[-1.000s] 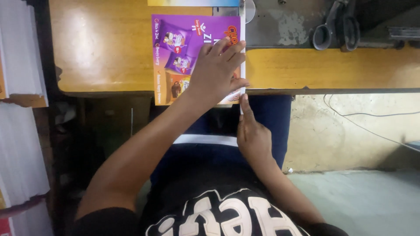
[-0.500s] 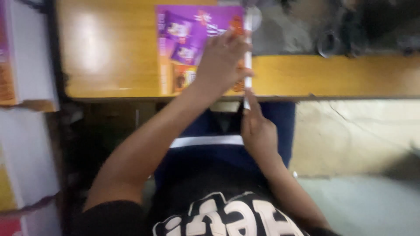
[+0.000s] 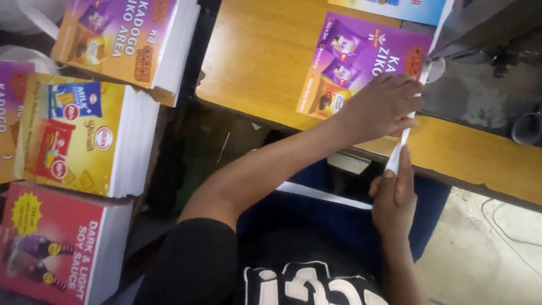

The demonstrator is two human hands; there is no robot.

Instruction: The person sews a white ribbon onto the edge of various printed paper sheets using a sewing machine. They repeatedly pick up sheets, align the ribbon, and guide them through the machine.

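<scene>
A purple printed sheet [image 3: 355,56] lies on the wooden table [image 3: 259,62]. My left hand [image 3: 381,107] presses flat on its near right corner, fingers spread over the print. A narrow white paper strip [image 3: 395,155] runs along the sheet's right edge and hangs over the table's front edge. My right hand [image 3: 395,195] is below the table edge and pinches the strip's lower end between thumb and forefinger.
Tall stacks of printed sheets stand at the left: an orange-purple stack [image 3: 124,39], a yellow stack [image 3: 79,133] and a red stack [image 3: 56,240]. A grey metal machine surface [image 3: 485,73] sits at the table's right. A blue sheet [image 3: 389,8] lies at the far edge.
The view has swung left, bringing the stacks at the left into sight. My left hand still holds the purple sheet down and my right hand stays on the strip's lower end.
</scene>
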